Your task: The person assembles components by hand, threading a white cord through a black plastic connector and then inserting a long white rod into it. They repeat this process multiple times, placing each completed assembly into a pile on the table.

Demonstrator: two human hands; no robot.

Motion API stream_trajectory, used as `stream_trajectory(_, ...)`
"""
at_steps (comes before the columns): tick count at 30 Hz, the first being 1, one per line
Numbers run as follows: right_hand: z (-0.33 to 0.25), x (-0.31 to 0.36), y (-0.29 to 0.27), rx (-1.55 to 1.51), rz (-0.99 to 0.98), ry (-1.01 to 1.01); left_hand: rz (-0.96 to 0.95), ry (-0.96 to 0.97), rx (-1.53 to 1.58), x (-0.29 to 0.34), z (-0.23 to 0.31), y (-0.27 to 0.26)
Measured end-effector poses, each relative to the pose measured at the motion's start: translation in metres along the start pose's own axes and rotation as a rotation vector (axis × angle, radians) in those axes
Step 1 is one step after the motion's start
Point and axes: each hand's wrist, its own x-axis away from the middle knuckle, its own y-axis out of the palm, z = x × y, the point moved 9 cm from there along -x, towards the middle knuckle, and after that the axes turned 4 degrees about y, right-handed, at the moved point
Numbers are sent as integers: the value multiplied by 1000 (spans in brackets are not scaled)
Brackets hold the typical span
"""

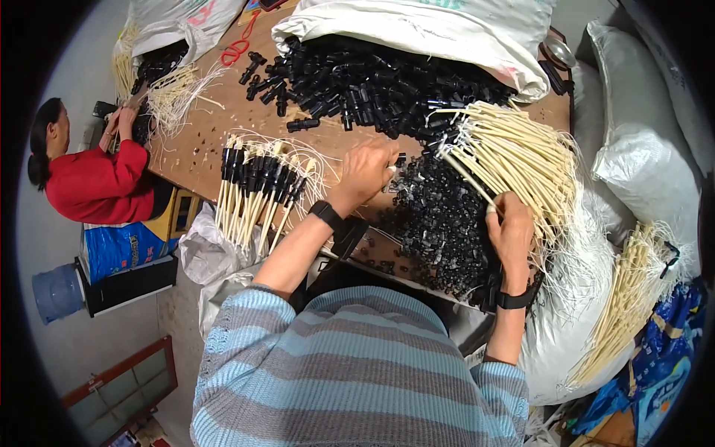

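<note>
My right hand (pixel 512 229) pinches the lower end of a thin cream stick (pixel 468 177), which points up and left beside a large bundle of such sticks (pixel 514 153) with white strings. My left hand (pixel 366 170) is closed in a pinch at the left edge of a heap of small black clips (pixel 447 223); what its fingertips hold is too small to make out. Left of that hand lies a row of cream sticks fitted with black sleeves (pixel 257 175), their white strings trailing. Beyond both hands spreads a pile of black plastic tubes (pixel 350 86).
A white woven sack (pixel 432 33) lies behind the black tubes. Red-handled scissors (pixel 237 51) rest at the far left. Across the table's left side, a person in red (pixel 97 179) works beside more sticks (pixel 175 97). Stuffed sacks (pixel 640 134) and another stick bundle (pixel 618 305) crowd the right.
</note>
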Motion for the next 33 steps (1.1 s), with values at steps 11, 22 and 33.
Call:
stream_trajectory(11,-56,20,21,-293,-103,-120,-27,-216,472,34,-23,-9)
stream_trajectory(22,-49,24,27,107,-293,-85,52,331,139,33,40,-35)
stream_trajectory(33,-60,13,-10,297,-103,-288,0,210,68,53,46,-31)
